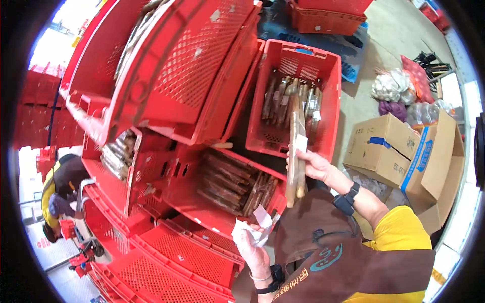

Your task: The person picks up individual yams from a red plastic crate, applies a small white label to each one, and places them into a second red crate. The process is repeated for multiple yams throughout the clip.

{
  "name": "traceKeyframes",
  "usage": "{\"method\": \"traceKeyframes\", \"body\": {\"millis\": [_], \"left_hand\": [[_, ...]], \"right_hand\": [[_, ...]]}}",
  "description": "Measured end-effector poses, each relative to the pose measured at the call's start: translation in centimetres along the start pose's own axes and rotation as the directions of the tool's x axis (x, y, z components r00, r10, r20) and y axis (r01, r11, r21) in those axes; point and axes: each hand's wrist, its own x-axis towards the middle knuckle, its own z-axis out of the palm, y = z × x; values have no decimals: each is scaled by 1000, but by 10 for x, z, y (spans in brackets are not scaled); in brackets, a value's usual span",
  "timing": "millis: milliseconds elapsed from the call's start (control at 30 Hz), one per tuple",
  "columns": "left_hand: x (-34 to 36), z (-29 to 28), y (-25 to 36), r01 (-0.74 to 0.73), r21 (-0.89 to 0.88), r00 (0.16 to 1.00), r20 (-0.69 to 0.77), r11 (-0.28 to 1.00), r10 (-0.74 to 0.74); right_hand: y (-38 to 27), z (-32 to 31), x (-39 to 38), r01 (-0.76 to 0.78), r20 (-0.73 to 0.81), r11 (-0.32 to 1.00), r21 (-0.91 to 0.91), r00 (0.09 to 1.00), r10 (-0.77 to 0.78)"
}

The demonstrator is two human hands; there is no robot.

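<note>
My right hand [316,164] grips a long, pale brown, wrapped root-like item [294,184] with a white label, held upright in front of me. My left hand [252,255] is closed on crumpled white paper slips [245,230] near the lower edge. Behind the held item, a red crate [333,81] contains several similar wrapped items [273,101] with white labels. Just above my left hand, another red crate [179,202] holds several long brown packs [222,182] lying in rows.
Stacked red crates [192,76] crowd the left and bottom. A co-worker [63,192] in dark and yellow clothing bends at far left. Cardboard boxes [376,151] and bagged goods [389,86] lie on the floor at right. A blue pallet [353,45] is at the top.
</note>
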Motion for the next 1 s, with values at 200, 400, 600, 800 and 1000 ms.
{"method": "traceKeyframes", "body": {"millis": [200,400,600,800,1000], "left_hand": [[28,14,-36,73,88,995,-68,993,-67],[48,1,-79,163,92,913,-391,982,-115],[52,-69,-80,-75,215,834,-522,974,180],[-28,-132,-28,80,320,581,-784,944,217],[-22,-147,-62,146,88,928,-356,985,-106]], "right_hand": [[-88,-168,128,151,-232,971,185,967,-106],[-133,-329,249,87,-387,933,-350,894,-228],[-230,-380,279,96,-147,446,-890,864,-481],[-37,-144,191,121,251,-234,-965,697,-672],[181,79,57,597,568,134,-791,635,523]]}}
